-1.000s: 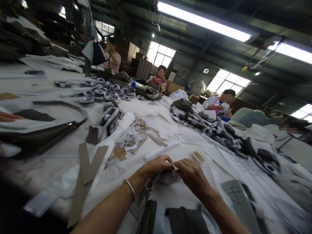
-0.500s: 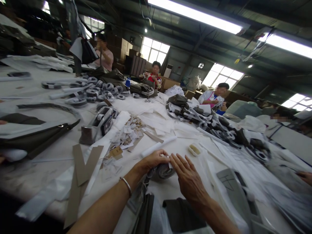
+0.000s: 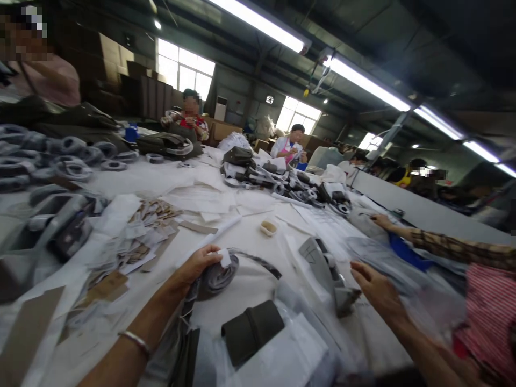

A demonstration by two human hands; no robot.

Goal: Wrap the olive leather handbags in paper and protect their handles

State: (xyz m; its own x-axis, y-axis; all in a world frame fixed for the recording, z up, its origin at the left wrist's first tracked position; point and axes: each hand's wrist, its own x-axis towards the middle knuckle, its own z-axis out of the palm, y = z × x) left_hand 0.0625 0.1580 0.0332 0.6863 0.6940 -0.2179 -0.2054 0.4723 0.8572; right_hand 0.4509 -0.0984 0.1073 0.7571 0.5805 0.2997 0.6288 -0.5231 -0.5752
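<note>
I observe the left hand [image 3: 202, 262] with fingers closed on a small white tag [image 3: 225, 258], directly against the rolled strap [image 3: 219, 275] on the white surface [image 3: 245, 236]. The right hand [image 3: 377, 287] is raised well apart, fingers spread and holding nothing, nearest the tape dispenser [image 3: 330, 274]. The dark olive piece [image 3: 253, 330] lies nearer me, on clear plastic.
</note>
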